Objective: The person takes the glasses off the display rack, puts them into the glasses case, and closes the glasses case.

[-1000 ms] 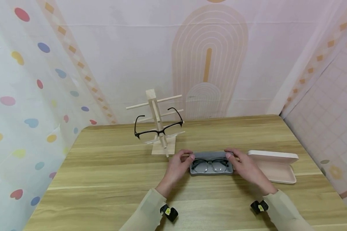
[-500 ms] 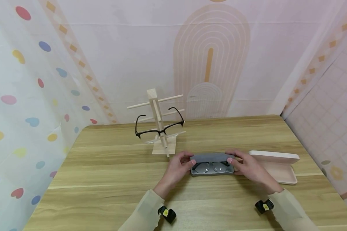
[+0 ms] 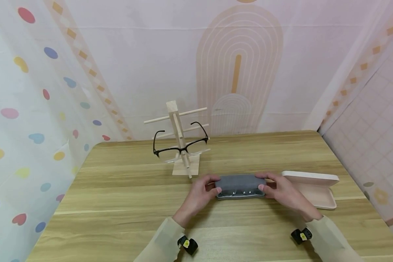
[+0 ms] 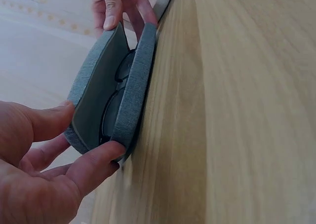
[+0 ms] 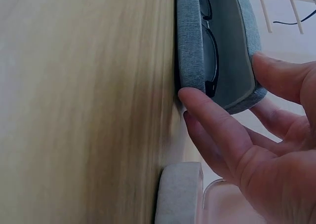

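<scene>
A grey fabric glasses case [image 3: 239, 181] lies on the table with its lid partly lowered. Inside are dark-rimmed glasses [image 4: 125, 67], mostly covered by the lid in the head view. My left hand [image 3: 200, 195] grips the case's left end, thumb on the lid edge and a finger at the base. At the opposite end, my right hand [image 3: 283, 194] holds it likewise, its thumb [image 5: 279, 76] on the lid and a fingertip against the lower shell. The left wrist view shows a narrow gap between lid and base.
Behind the case to the left stands a wooden glasses stand [image 3: 178, 129] with pegs, carrying black-framed glasses [image 3: 182, 149]. A pale pink case [image 3: 315, 195] lies open just right of my right hand. Curtains hang behind the wooden table [image 3: 124, 203].
The grey case's lid has swung down toward me, hiding most of the glasses inside. Both thumbs have come forward and down with it. Stand and pink case are unchanged.
</scene>
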A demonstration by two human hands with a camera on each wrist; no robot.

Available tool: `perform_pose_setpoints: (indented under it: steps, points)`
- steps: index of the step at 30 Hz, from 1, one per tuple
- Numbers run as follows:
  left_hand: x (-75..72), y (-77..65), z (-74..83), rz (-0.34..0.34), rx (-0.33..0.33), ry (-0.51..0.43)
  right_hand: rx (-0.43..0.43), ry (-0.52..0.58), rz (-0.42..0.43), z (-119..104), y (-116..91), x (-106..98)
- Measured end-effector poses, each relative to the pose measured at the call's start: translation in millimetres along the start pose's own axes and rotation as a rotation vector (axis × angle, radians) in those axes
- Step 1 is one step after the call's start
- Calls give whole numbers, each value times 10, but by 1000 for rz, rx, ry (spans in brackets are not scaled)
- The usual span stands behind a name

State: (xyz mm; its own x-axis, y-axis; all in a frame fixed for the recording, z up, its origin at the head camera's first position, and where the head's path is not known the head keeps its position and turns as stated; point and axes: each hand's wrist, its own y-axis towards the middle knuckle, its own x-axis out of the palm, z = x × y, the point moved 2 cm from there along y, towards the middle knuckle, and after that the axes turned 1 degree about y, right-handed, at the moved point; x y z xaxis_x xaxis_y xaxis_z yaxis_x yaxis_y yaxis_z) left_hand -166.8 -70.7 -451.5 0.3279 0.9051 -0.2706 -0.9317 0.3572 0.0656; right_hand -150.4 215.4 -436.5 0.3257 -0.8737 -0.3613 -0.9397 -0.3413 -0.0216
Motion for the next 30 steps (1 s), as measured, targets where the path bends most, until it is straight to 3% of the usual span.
perform_pose_setpoints:
  steps: [7,12,21,30]
  points:
    - [-6,-27,1,2,37,140,-35,-199,52,0,-9,11]
    - [-4,-28,2,7,38,245,-47,-283,76,-5,-9,16]
    - [4,-23,22,14,24,372,-43,-340,92,-18,-8,24]
    - [21,-37,32,11,19,372,-21,-340,83,-17,-6,15]
